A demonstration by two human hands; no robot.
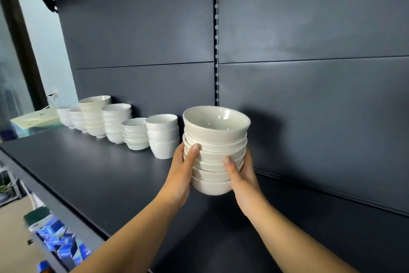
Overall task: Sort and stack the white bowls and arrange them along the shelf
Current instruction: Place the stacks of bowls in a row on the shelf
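Observation:
A tall stack of several cream-white bowls (215, 151) is gripped between both hands over the dark shelf (93, 175). My left hand (182, 171) clasps its left side with the thumb on the rims. My right hand (242, 175) clasps its right side. Whether the stack's base touches the shelf or hovers just above it is unclear. To its left stands a row of other white bowl stacks along the back panel: a stack of deep cups (162, 136), a low stack (135, 134), a taller stack (116, 122), a wide-bowl stack (94, 116) and small stacks (70, 116) at the far left.
The dark back panel (309, 95) with a slotted upright (215, 29) runs behind the shelf. Bare shelf lies to the right of the held stack. Blue-white packs (59, 244) sit on a lower level at bottom left. A pale box (35, 119) lies beyond the shelf's left end.

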